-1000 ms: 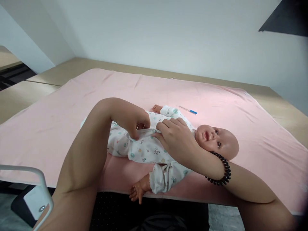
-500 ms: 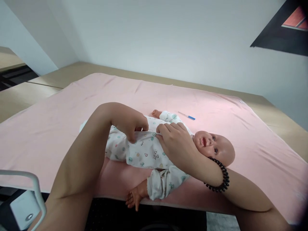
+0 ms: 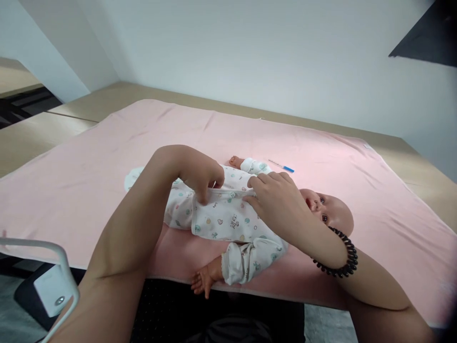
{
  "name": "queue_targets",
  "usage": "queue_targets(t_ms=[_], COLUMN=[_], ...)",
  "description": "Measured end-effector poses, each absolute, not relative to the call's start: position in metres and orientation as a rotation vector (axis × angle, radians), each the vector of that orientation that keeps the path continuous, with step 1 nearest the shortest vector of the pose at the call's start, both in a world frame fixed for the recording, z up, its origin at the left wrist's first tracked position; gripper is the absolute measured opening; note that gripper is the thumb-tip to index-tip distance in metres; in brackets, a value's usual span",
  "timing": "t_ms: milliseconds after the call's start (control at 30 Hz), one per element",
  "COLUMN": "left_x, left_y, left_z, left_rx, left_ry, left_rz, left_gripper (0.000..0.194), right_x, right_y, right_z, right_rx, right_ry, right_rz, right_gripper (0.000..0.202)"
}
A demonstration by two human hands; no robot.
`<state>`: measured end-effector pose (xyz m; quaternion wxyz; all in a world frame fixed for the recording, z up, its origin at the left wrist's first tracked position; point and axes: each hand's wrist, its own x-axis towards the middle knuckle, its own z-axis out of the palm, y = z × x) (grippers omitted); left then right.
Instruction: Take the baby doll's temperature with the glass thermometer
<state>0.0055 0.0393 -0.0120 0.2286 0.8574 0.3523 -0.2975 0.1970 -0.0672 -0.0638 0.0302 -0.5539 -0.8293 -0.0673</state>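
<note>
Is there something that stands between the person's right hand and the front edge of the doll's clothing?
Nothing visible: the right hand has its fingers at the edge of the clothing. The left hand is nearer the legs, and the blue-ended stick lies off beyond the doll.

White printed baby clothes (image 3: 221,221) on a pink cloth (image 3: 314,147).
Teal, orange and brown motifs dot the clothes; the coiled bracelet (image 3: 352,252) is black, the thermometer (image 3: 282,166) pale with a blue end, the tabletop (image 3: 32,143) light tan.
</note>
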Motion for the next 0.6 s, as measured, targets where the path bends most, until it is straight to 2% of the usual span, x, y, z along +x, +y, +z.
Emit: queue_targets(t_ms=[267, 400, 600], left_x=[0.004, 0.01, 0.018], left_y=[0.04, 0.036, 0.033], left_z=[-0.014, -0.013, -0.018], left_rx=[2.441, 2.502, 2.56], left_ry=[0.89, 0.763, 0.687], left_rz=[-0.654, -0.498, -0.436], left_gripper=[0.036, 0.033, 0.023], right_x=[0.204, 0.209, 0.212], right_y=[-0.069, -0.07, -0.071], right_z=[-0.058, -0.056, -0.052], right_rx=[-1.737, -1.729, -1.744], right_ry=[-2.625, -2.647, -2.646], right_rz=[-0.201, -0.188, -0.143], right_gripper=[0.014, 0.006, 0.009])
